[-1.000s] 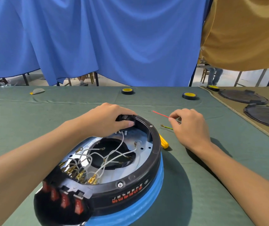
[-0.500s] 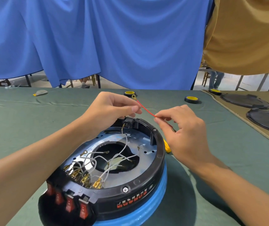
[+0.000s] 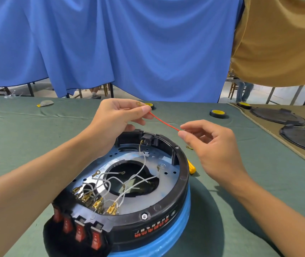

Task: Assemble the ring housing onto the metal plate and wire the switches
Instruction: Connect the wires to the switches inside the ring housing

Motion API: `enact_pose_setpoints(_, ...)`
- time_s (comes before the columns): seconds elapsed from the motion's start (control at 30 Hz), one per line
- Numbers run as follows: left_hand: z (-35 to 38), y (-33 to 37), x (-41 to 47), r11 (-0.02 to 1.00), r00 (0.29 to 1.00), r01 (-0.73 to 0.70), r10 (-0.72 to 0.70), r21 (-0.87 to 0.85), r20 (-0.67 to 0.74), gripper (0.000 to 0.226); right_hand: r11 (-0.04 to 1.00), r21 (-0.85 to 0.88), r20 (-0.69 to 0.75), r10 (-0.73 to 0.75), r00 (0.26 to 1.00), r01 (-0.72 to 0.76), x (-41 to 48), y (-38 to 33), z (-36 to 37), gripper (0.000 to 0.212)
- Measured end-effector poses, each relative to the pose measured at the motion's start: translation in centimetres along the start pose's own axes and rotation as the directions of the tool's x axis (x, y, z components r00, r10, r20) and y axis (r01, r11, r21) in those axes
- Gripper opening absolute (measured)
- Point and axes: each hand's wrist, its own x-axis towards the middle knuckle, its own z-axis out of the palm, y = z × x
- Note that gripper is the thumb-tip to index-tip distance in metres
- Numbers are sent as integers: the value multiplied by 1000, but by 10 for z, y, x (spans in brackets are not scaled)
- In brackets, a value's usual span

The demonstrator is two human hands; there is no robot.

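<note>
Black plastic ring housing sits on the silver metal plate at lower centre, while the thin red wire, lately lifted off the green counter, is now pinched at each end, one grip the left hand and the other the right hand, judged ready for connecting.

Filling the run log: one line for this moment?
wiring; left hand: pinches red wire; right hand: pinches other end; ring housing: on metal plate

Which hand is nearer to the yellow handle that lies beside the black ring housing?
Right. The right hand hovers close by the yellow handle, pinching the red wire. The left hand holds the wire's other end, across the ring housing.
</note>
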Motion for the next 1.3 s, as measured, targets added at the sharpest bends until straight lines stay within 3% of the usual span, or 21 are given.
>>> enact_pose_setpoints(0.1,-2,-1,1,999,998,31,-32,-20,-61,14,956,256,55,132,990,-142,4,0,-5,20)
enact_pose_setpoints(0.33,-2,-1,2,996,995,84,-85,-27,-56,11,791,576,-3,254,967,-206,9,-4,-6,24)
enact_pose_setpoints(0.63,5,-3,-2,985,990,38,-60,171,125,19,638,720,29,365,931,-273,12,-9,-12,16)
enact_pose_setpoints(0.73,7,-1,-4,981,987,-3,-28,192,156,35,511,811,62,411,910,-286,17,-10,-20,14)
enact_pose_setpoints(0.8,7,-2,-3,984,993,-8,-13,178,119,43,482,831,49,436,899,-278,21,-10,-26,15)
enact_pose_setpoints(0.97,6,-6,0,958,998,-62,64,280,4,35,529,793,78,401,913,-301,22,-12,-27,18)
enact_pose_setpoints(1.17,12,-2,-5,964,979,-145,108,221,173,29,875,396,159,234,959,-279,21,-21,4,14)
enact_pose_setpoints(1.3,11,-5,-3,965,972,-125,73,230,223,21,927,284,182,198,963,-244,26,-23,19,11)
